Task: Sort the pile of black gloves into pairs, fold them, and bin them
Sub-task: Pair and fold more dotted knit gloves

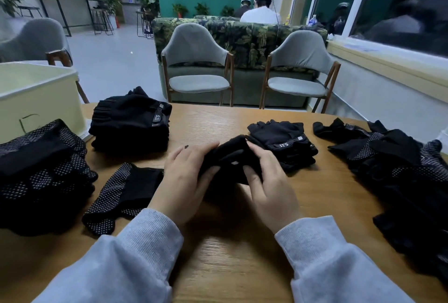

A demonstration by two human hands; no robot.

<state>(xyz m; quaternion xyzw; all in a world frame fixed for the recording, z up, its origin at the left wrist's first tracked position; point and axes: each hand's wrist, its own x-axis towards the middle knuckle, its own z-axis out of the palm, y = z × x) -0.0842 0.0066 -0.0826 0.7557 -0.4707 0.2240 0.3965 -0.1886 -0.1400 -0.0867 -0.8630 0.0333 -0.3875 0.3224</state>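
Head view, left to right: a pale bin (36, 99) sits at the bench (230, 254) edge, with a dotted glove stack (41, 176), a folded stack (131, 126) and a single dotted glove (123, 193). At centre, the left hand (186, 179) and right hand (269, 181) curl their grip around a black glove (230, 157). Just right lies another folded stack (283, 143), then the unsorted pile (400, 174).

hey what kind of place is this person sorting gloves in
Probably a lounge or break area in an office or workplace. Grey armchairs face the wooden table, a leaf-print sofa stands behind them, and potted plants line a green wall, with bar stools further back.
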